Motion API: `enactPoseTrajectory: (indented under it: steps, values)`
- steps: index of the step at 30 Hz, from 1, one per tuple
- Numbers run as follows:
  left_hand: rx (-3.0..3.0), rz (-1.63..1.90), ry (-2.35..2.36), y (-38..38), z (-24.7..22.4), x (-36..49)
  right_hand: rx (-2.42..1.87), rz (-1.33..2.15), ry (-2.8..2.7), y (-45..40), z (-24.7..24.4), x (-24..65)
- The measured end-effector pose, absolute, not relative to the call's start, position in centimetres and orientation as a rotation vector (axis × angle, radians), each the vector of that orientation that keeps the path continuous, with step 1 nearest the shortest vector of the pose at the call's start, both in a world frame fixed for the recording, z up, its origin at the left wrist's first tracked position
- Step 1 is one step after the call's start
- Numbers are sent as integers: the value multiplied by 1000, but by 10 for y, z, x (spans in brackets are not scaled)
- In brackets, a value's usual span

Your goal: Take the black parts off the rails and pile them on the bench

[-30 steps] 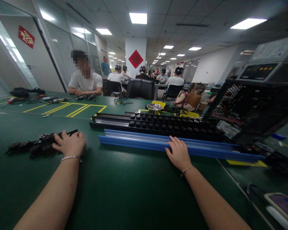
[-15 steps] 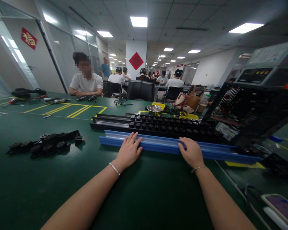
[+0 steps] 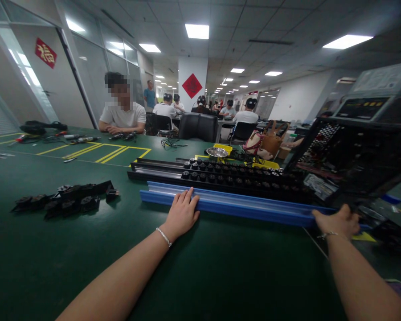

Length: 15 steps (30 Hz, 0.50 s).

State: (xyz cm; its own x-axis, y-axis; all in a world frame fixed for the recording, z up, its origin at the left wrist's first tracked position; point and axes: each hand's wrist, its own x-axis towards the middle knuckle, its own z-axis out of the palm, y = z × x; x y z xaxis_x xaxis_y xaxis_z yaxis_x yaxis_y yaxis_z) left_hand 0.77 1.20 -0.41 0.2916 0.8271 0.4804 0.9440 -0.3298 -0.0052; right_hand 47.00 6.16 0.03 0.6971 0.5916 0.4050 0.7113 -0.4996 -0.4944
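A long blue channel rail (image 3: pixel 240 208) lies across the green table, slanting slightly toward me at its right end. My left hand (image 3: pixel 183 211) rests flat over the rail's left part, its fingers stretched across the groove. Out at the rail's right end is my right hand (image 3: pixel 339 222), thumb apart from the fingers and nothing visibly gripped. Whether its palm touches the rail cannot be made out. Right behind the blue rail run black rails (image 3: pixel 160 174) fitted with rows of small round black parts (image 3: pixel 220 171).
Several black part strips (image 3: pixel 71 200) lie on the left. An open computer case (image 3: pixel 357 156) stands at the right behind my right hand. Farther back are a metal dish (image 3: pixel 217 152), cables (image 3: pixel 173 142) and a yellow tray (image 3: pixel 265 165). A person (image 3: pixel 123 109) sits across the table.
My right hand has slid right, from the middle of the blue rail to its right end. My left hand stays on the rail. The view has shifted slightly.
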Motion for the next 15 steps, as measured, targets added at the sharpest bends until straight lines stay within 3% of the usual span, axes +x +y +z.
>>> enactPoseTrajectory:
  steps: [5, 15]
  values:
    - [-2284, -577, -1605, 13, -5, 7, -2299, -30, -875, 60, 7, 470]
    - [-2279, -596, -1599, 13, -5, 7, -2229, -63, -887, 61, 7, 465]
